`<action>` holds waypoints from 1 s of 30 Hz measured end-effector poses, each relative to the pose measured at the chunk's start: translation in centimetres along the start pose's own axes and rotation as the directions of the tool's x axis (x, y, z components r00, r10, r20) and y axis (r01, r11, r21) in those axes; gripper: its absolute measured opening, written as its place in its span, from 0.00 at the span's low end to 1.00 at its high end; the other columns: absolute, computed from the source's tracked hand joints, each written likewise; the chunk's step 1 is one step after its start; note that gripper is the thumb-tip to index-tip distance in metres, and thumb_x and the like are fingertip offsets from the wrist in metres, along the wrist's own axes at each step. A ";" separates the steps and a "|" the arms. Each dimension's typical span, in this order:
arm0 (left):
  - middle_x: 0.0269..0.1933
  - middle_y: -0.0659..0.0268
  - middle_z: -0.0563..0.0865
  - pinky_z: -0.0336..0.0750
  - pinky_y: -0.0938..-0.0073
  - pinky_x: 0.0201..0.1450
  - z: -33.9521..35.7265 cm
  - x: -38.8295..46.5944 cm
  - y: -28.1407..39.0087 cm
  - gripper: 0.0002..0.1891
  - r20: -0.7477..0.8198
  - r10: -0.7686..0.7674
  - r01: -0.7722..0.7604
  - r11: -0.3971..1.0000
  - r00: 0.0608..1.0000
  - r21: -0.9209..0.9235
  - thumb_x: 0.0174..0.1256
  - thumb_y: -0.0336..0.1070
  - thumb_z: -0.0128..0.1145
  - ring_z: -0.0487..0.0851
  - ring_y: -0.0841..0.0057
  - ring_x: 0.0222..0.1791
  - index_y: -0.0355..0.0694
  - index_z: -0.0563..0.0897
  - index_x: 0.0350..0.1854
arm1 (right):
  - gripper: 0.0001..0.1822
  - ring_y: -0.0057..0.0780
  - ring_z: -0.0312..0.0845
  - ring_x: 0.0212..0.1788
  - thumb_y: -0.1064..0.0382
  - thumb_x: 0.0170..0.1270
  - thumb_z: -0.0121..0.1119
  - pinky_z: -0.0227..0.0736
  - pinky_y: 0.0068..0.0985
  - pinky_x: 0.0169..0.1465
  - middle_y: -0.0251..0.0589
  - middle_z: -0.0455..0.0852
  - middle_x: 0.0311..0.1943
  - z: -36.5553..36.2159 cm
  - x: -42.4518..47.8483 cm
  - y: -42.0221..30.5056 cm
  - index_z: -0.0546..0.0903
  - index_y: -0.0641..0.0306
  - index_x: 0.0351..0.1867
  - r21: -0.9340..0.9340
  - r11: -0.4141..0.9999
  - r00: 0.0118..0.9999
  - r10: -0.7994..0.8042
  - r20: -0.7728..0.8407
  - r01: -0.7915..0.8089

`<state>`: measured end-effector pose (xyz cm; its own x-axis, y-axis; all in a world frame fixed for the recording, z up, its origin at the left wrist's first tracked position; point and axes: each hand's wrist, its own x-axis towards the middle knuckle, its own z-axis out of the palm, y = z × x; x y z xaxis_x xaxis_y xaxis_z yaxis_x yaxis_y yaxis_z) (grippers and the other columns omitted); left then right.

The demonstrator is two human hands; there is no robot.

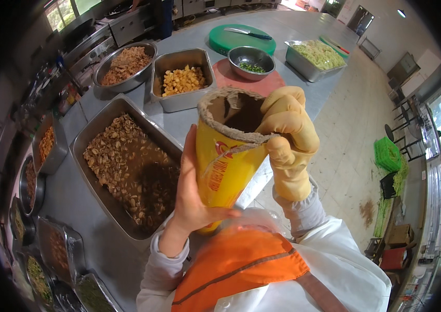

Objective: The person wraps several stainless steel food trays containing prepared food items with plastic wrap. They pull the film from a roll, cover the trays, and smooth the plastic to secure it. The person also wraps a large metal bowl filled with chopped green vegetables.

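A tall yellow cylindrical container (226, 163), printed with red writing, is held tilted in front of my orange apron. Its open top has a ragged, torn grey-brown rim, and the inside is dark, so its contents cannot be made out. My bare left hand (195, 195) supports the container from the left side, thumb across its lower front. My right hand (292, 136), in a yellow rubber glove, grips the right side of the torn rim. Just left of the container, a deep steel tray (121, 99) holds sliced brown food in dark liquid.
On the steel table (99, 218) stand a bowl of minced food (127, 64), a pan of golden cubes (183, 82) and a bowl of chopped greens (251, 64). A knife (247, 33) lies on a green cutting board (214, 41). Several more trays line the left edge.
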<state>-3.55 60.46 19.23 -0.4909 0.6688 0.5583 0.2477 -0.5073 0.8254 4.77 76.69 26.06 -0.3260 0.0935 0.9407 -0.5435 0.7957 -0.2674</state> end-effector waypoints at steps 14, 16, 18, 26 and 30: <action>0.58 0.44 0.75 0.70 0.64 0.58 -0.4 -0.2 0.2 0.22 -0.087 0.261 -0.203 0.885 0.961 0.420 0.69 0.37 0.50 0.77 0.56 0.55 0.22 0.71 0.57 | 0.10 0.32 0.67 0.33 0.60 0.55 0.63 0.59 0.29 0.43 0.34 0.75 0.22 0.7 -0.8 -1.0 0.76 0.62 0.24 -0.044 0.999 0.990 0.006 -0.139 -0.012; 0.55 0.45 0.76 0.73 0.65 0.55 -0.5 0.1 1.4 0.21 -0.087 0.384 -0.300 0.826 0.919 0.477 0.64 0.33 0.57 0.78 0.57 0.53 0.24 0.73 0.56 | 0.10 0.32 0.66 0.33 0.60 0.54 0.64 0.59 0.29 0.43 0.34 0.75 0.22 0.7 -0.9 -1.0 0.76 0.62 0.24 -0.039 0.999 0.990 -0.009 -0.140 0.003; 0.49 0.48 0.79 0.77 0.68 0.48 -0.3 0.5 2.7 0.22 -0.111 0.444 -0.333 0.795 0.889 0.507 0.53 0.25 0.66 0.80 0.60 0.48 0.28 0.77 0.51 | 0.10 0.32 0.66 0.33 0.61 0.52 0.64 0.59 0.29 0.42 0.33 0.75 0.22 0.8 -0.9 -1.2 0.76 0.62 0.24 -0.035 0.999 0.990 -0.017 -0.138 0.012; 0.45 0.53 0.81 0.77 0.73 0.44 -0.4 1.1 3.5 0.16 -0.151 0.401 -0.301 0.844 0.903 0.444 0.53 0.19 0.63 0.82 0.65 0.42 0.29 0.79 0.46 | 0.09 0.32 0.66 0.32 0.64 0.49 0.65 0.59 0.28 0.40 0.33 0.74 0.21 1.0 -1.1 -1.6 0.74 0.61 0.22 -0.010 1.000 0.987 0.008 -0.160 -0.010; 0.45 0.55 0.81 0.78 0.76 0.43 0.0 1.1 4.0 0.13 -0.164 0.338 -0.242 0.871 0.927 0.427 0.54 0.17 0.60 0.82 0.68 0.42 0.29 0.81 0.44 | 0.08 0.32 0.66 0.32 0.66 0.48 0.63 0.59 0.28 0.39 0.33 0.73 0.21 0.7 -1.3 -1.6 0.74 0.61 0.22 -0.019 1.000 0.984 0.019 -0.178 -0.023</action>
<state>-3.12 59.15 23.10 -0.5085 0.3593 0.7825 0.6910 -0.3720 0.6198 5.55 74.83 25.10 -0.1932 0.2139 0.9575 -0.5210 0.8046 -0.2849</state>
